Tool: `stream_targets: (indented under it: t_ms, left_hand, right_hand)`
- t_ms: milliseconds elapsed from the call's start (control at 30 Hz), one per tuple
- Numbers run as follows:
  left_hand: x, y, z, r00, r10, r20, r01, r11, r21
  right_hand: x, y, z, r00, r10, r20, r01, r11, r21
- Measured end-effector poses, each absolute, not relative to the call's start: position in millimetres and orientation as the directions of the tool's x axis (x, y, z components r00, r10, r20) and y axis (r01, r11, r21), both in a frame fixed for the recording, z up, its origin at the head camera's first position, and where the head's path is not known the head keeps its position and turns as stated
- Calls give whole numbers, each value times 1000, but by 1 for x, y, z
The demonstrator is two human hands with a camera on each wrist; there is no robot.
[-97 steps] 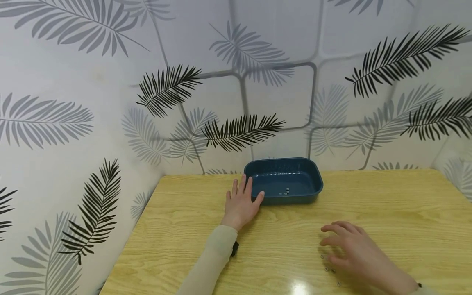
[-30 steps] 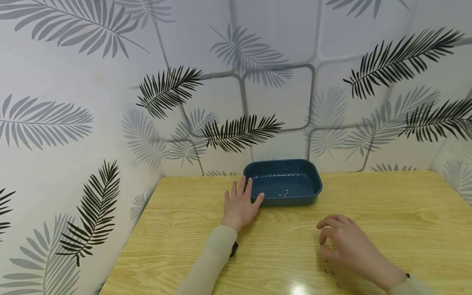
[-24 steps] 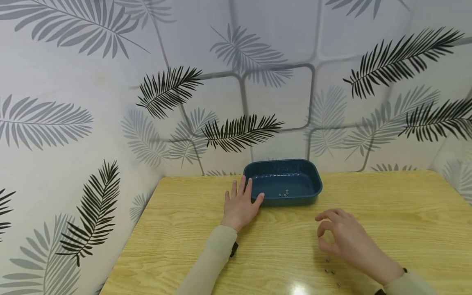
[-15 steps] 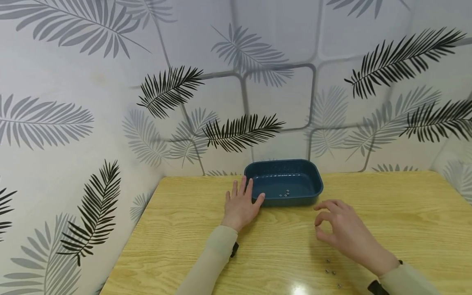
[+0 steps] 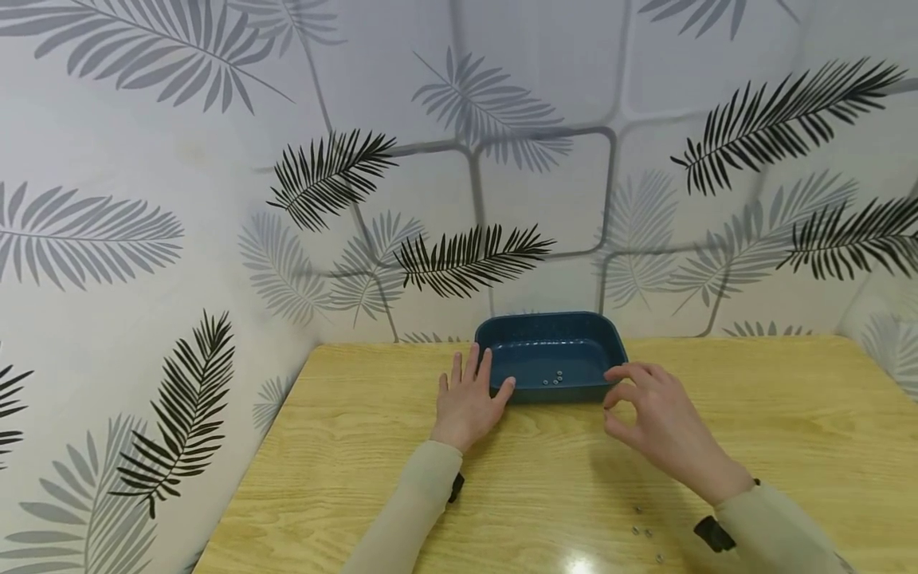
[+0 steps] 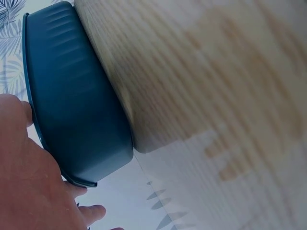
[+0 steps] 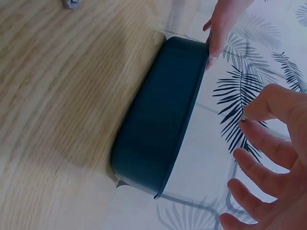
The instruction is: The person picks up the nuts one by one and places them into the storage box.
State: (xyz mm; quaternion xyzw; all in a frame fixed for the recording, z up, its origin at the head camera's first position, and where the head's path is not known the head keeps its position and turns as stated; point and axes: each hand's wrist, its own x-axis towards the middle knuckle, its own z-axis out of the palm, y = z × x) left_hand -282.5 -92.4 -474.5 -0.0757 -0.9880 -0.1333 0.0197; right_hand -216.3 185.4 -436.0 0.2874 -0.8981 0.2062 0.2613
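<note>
1 piece (image 7: 244, 117) pinched by fingers of right hand (image 5: 661, 418), now brought from table (image 5: 358, 446) to tray (image 5: 548, 395); transfer judged well advanced. Tray touched by left hand (image 5: 468, 406), fingers spread.

1. Tabletop (image 5: 344, 446): yellowish wood grain; far corners rounded.
2. Wall (image 5: 541, 207): pale; stands along the tabletop's far edge and beyond its left edge.
3. Leaf prints (image 5: 466, 261): black and grey, spread over the wall.
4. Grey lines (image 5: 476, 185): rounded-box outlines above the far edge.
5. Glare (image 5: 579, 565): white patch, well apart from the far edge.
</note>
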Motion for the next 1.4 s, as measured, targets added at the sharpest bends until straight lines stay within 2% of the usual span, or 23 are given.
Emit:
stream_targets:
  t_ms: [467,1033,1400]
  left_hand:
    - [-282,-94,-475,-988,143,62,154,953,260]
    - [-284,-94,-478,-987,147,72,160,953,255]
    - [-283,-94,-477,-987,147,61,158,951,265]
  right_hand:
    - [-239,178,-434,-752,-363,550,-565,786,-253]
    - [-278,162,-440,-776,-327,539,-521,815,-256]
    - [-298,150,-447,-826,-313,469,-484,820,-304]
